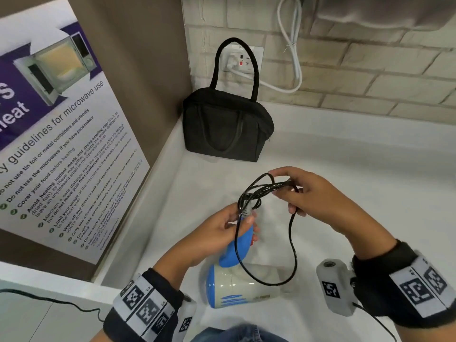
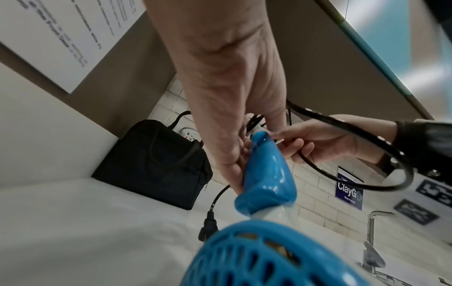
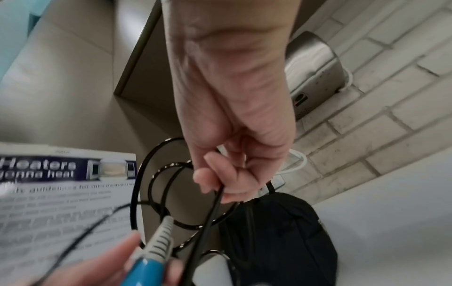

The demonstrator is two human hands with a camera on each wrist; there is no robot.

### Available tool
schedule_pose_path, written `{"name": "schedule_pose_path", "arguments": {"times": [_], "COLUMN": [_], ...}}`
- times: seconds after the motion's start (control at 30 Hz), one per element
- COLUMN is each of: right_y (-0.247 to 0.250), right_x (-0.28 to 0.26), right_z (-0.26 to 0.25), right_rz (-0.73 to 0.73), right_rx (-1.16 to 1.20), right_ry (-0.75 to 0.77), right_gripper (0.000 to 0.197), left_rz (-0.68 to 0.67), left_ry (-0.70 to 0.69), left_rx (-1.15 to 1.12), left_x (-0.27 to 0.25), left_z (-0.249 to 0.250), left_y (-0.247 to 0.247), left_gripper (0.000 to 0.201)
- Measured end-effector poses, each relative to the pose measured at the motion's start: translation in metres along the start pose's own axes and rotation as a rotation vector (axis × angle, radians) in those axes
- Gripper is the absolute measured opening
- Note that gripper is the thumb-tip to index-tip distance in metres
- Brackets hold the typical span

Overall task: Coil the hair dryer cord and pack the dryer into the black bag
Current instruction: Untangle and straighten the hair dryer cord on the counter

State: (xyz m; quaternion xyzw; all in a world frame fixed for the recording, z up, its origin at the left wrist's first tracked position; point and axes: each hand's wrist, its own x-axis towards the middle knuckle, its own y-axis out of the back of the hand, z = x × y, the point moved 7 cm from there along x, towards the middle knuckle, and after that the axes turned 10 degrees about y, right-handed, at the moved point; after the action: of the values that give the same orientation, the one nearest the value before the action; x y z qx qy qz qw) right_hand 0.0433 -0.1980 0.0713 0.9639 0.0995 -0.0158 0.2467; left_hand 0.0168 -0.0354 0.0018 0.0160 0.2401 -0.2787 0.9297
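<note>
Mid-coiling stage. The left hand point(image 1: 222, 228) grips the blue handle point(image 1: 243, 240) of the hair dryer point(image 1: 237, 285), fingers curled round it near the grey strain relief point(image 3: 161, 240) where the cord point(image 1: 292, 238) leaves; the dryer's pale barrel hangs below this hand, just above the white counter point(image 1: 345, 183). The right hand point(image 1: 311, 196), level with the left and just beside it, pinches a bundle of gathered cord turns, its lower fingers hooked over a slack loop that droops below both hands and crosses the barrel. The plug point(image 2: 208, 226) dangles beneath the left hand, not yet gathered in. The black bag point(image 1: 227, 129) stands beyond both hands, well apart, against the wall; whether its top is open cannot be told.

Handling, as judged: the cord appears glossy, springy and light, so the turns will likely spring apart unless pinched where they cross. The dryer looks like rigid, smooth plastic of modest weight; the handle is the secure hold.
</note>
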Motion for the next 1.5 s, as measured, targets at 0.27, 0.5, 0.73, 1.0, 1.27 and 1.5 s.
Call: {"name": "schedule_pose_path", "arguments": {"times": [0.27,0.5,0.73,1.0,1.27,1.5], "right_y": [0.016,0.030,0.018,0.019,0.042,0.031], "right_x": [-0.005,0.004,0.008,0.013,0.019,0.019], "right_z": [-0.035,-0.024,-0.010,-0.016,0.012,0.010], "right_rz": [0.056,0.288,0.300,0.315,0.374,0.218], "right_rx": [0.658,0.984,0.720,-0.275,0.005,-0.338], "right_ry": [0.191,0.175,0.175,0.321,0.068,0.112], "right_gripper": [0.037,0.029,0.032,0.027,0.032,0.029], "left_rz": [-0.017,0.038,0.040,0.079,0.088,0.091], "left_ry": [-0.046,-0.063,-0.079,-0.031,-0.033,-0.020], "left_rx": [-0.011,-0.029,-0.057,-0.169,-0.241,-0.261], "left_x": [0.003,0.001,-0.003,-0.002,-0.008,-0.006], "left_z": [0.004,0.013,0.018,0.025,0.032,0.034], "left_y": [0.005,0.011,0.009,0.016,0.007,0.007], "left_gripper": [0.029,0.018,0.036,0.029,0.035,0.031]}}
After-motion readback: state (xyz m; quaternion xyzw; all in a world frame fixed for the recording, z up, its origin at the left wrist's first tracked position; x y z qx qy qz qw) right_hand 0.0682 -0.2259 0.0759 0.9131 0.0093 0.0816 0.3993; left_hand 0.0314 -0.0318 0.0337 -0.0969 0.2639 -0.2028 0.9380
